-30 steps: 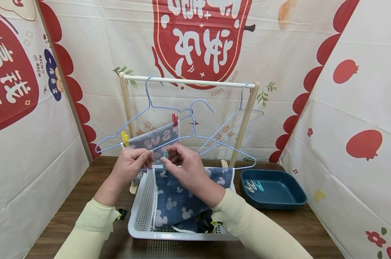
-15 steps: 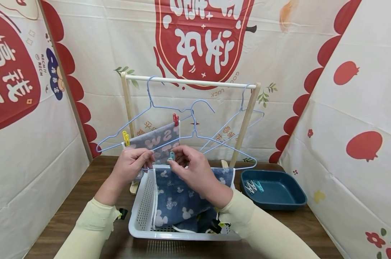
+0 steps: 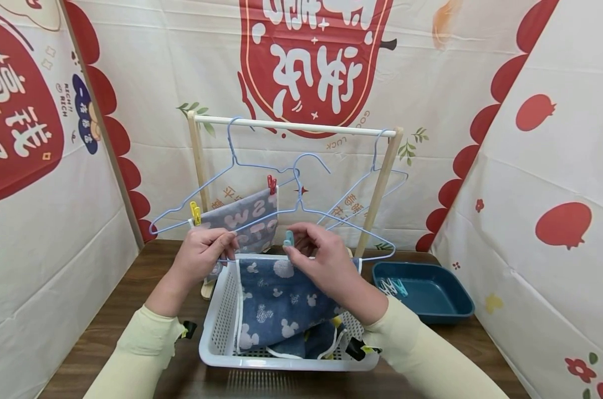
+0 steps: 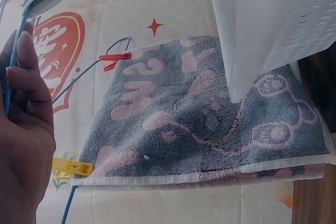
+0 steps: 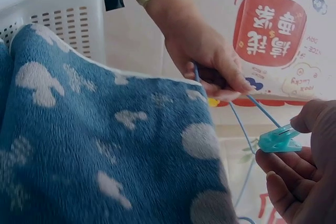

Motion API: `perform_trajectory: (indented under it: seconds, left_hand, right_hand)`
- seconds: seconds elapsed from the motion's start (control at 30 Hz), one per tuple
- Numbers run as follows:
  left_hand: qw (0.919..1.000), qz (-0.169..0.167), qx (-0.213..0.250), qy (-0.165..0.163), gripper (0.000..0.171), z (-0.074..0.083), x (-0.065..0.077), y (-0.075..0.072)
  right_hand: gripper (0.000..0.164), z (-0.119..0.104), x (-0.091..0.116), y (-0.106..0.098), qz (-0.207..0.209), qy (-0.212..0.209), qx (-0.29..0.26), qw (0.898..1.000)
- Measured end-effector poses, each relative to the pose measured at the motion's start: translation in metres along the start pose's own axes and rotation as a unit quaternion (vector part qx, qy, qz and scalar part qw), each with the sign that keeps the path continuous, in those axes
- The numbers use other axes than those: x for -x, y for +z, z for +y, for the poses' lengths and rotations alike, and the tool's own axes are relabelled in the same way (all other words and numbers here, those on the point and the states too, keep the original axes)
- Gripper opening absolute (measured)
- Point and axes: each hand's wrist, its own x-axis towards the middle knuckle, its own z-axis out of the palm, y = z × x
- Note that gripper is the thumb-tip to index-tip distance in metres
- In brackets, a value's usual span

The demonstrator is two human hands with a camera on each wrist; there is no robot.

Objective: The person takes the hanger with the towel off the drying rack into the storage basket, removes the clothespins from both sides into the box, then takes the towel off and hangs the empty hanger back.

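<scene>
So the desk (image 3: 92, 332) is taken up by a wooden rack (image 3: 301, 126), with a white basket (image 3: 281, 363) parked in front. Behind the basket, a grey lettered towel (image 4: 157, 103) is already pegged onto a blue hanger. The navy mouse-print towel (image 3: 271, 299) is draped over the lower bar of a second hanger (image 3: 299, 194), hanging down into the basket. That hanger isn't hooked on the rack; it's held up by the left hand (image 3: 204, 252), fingers closed on the wire just beside the towel's edge.

Compared with half a second ago, the right hand (image 3: 326, 263) is shifted rightward, while the left is kept put. A turquoise clip (image 5: 278, 141) is pinched between the right thumb and forefinger, above the towel's top edge and apart from the left hand. No clip can be seen on the visible stretch of that edge, so the navy towel probably isn't fastened yet; just a change of spot, it seems.
</scene>
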Motion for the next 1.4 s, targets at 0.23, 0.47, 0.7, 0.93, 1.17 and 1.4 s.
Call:
perform_trajectory:
  seconds: [0.23, 0.47, 0.7, 0.93, 1.17, 1.4]
  left_hand:
    - [1.0000, 0.000, -0.001, 0.003, 0.031, 0.000, 0.000, 0.000]
    - [1.0000, -0.001, -0.001, 0.002, 0.031, 0.000, 0.000, 0.000]
    - [1.0000, -0.002, 0.000, 0.000, 0.029, 0.000, 0.000, 0.001]
    - [1.0000, -0.002, -0.001, 0.000, 0.029, 0.002, 0.000, 0.001]
    - [1.0000, -0.004, -0.005, -0.005, 0.028, 0.001, -0.001, 0.001]
    - [1.0000, -0.005, -0.004, -0.001, 0.026, 0.001, -0.002, 0.001]
  right_hand:
    - [0.037, -0.002, 0.009, -0.026, 0.001, -0.004, 0.040, 0.999]
    - [0.043, -0.001, 0.016, -0.046, 0.019, -0.034, 0.066, 0.997]
    - [0.046, 0.006, 0.020, -0.063, 0.020, -0.041, 0.094, 0.995]
    - [0.050, 0.012, 0.025, -0.085, 0.048, -0.009, 0.109, 0.993]
    - [0.047, 0.015, 0.028, -0.109, 0.082, 0.005, 0.128, 0.988]
    - [0.048, 0.025, 0.030, -0.133, 0.128, 0.016, 0.137, 0.982]
